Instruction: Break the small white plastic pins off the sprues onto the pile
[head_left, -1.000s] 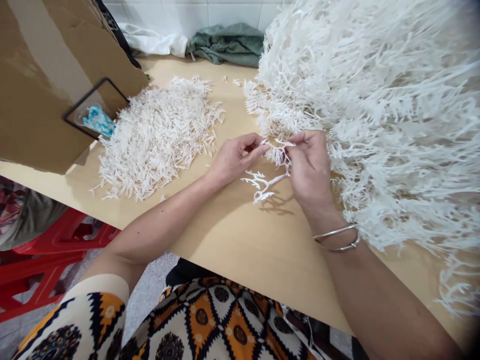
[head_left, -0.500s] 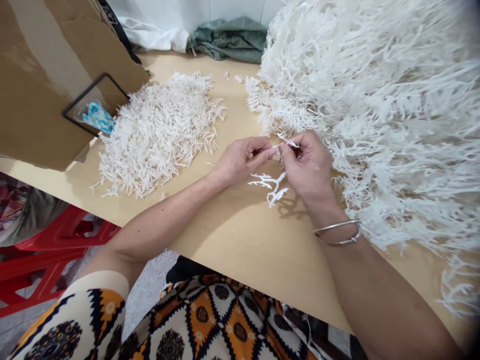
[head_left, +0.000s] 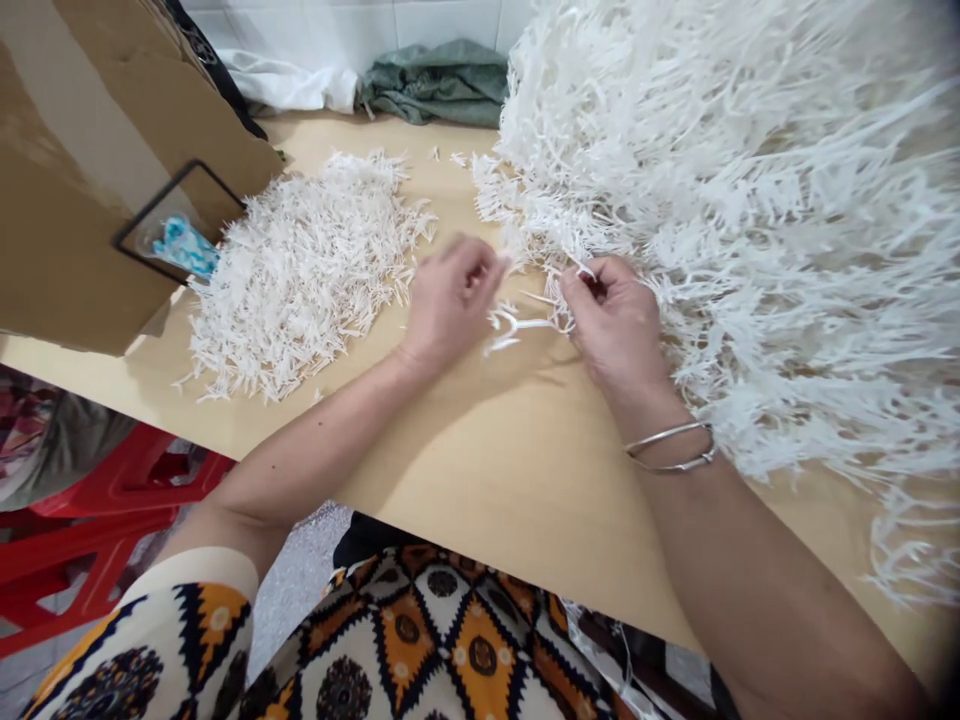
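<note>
white plastic sprig (head_left: 517,325): centre of frame, just over the table (head_left: 487,470), stem pinched in the right hand's fingertips.
right hand (head_left: 615,320): closed on the sprig, backed against the tangled heap (head_left: 750,230) filling the right.
left hand (head_left: 450,295): blurred, fingers curled beside the sprig's tips; whether it grips anything, cannot tell.
loose pile (head_left: 300,270): upper left, near the cardboard box (head_left: 75,200).
risk: i judge a thin tine may snap unevenly or snag the heap, dragging strands down.
</note>
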